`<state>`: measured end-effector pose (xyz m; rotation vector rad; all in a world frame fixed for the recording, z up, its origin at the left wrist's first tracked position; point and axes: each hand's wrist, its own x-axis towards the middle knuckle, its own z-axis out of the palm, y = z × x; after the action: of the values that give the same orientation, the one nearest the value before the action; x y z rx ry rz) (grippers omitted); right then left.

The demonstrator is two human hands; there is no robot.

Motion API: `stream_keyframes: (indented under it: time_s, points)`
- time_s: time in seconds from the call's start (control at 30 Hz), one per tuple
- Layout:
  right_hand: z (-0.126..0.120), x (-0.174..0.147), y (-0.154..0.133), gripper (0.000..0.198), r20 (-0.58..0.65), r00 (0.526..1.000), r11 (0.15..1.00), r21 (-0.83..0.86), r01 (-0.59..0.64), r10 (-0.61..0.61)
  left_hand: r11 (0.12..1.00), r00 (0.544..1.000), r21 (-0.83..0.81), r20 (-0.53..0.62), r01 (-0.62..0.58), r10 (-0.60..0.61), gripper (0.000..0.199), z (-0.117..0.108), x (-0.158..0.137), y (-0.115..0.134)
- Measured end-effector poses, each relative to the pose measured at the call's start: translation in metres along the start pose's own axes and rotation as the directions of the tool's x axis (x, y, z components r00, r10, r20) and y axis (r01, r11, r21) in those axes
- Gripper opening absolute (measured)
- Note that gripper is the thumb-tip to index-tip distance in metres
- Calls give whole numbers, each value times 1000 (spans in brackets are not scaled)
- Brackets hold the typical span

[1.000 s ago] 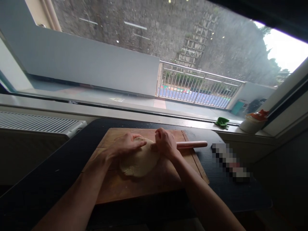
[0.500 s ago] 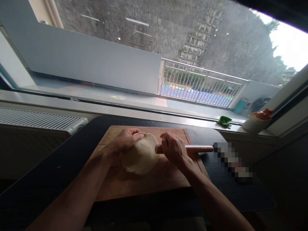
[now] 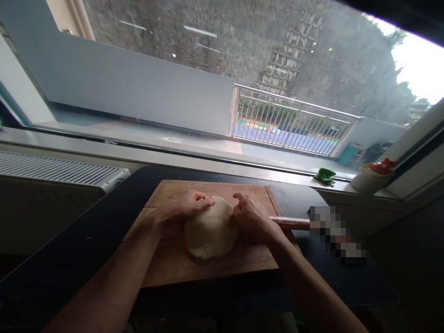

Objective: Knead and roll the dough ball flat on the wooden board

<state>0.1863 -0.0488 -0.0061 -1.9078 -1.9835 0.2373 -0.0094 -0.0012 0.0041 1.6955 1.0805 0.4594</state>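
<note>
A flattened round of pale dough (image 3: 211, 233) lies on the wooden cutting board (image 3: 166, 268). My left hand (image 3: 189, 203) pinches the dough's upper left edge between thumb and fingers. Beside the dough's right edge, my right hand (image 3: 251, 212) is closed around a wooden rolling pin (image 3: 293, 223), its index finger pointing forward. The pin's far end sticks out to the right past the board. Its near end is mostly hidden by my right hand, close to the dough's edge.
The board rests on a black table (image 3: 86, 236). A blurred-out item (image 3: 338, 236) lies at the right, close to the pin. Behind are a windowsill with a green cloth-like item (image 3: 325, 176) and a white pot (image 3: 369, 179). A radiator (image 3: 62, 169) stands at left.
The dough and my left hand have shifted right and slightly nearer to me. My right hand has moved a little closer to me, and the pin's outer end has swung nearer to me.
</note>
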Motion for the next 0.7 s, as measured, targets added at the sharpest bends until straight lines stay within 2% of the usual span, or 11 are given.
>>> stream_keyframes:
  time_s: [0.07, 0.13, 0.23, 0.3, 0.37, 0.5, 0.57, 0.7]
  points:
    - [3, 13, -2, 40, 7, 1000, 1000, 11, -2, 2, 999, 998, 36, -55, -10, 12, 43, 4, 3, 2]
    - [5, 31, -2, 38, -59, 998, 999, -21, -31, 30, 995, 992, 93, -116, -29, 39, 43, 7, 7, 2]
    - [8, 50, -1, 37, -134, 989, 993, -92, -69, 57, 987, 989, 153, -127, -54, 74, 40, 10, 13, -3]
    - [9, 45, -3, 38, -120, 992, 993, -102, -63, 50, 984, 990, 165, -117, -61, 81, 38, 10, 15, -7]
    - [12, 26, -8, 39, -124, 992, 994, -105, -16, 3, 986, 989, 156, -125, -64, 84, 38, 10, 16, -10]
    - [15, -14, -21, 38, -202, 975, 986, -153, 61, -92, 986, 987, 149, -130, -71, 91, 37, 10, 17, -13]
    - [14, -12, -21, 37, -211, 974, 986, -161, 47, -80, 986, 987, 153, -131, -68, 88, 35, 10, 17, -12]
    - [10, 30, -9, 37, -141, 989, 992, -116, -56, 40, 974, 980, 194, -138, -113, 141, 32, 11, 14, -6]
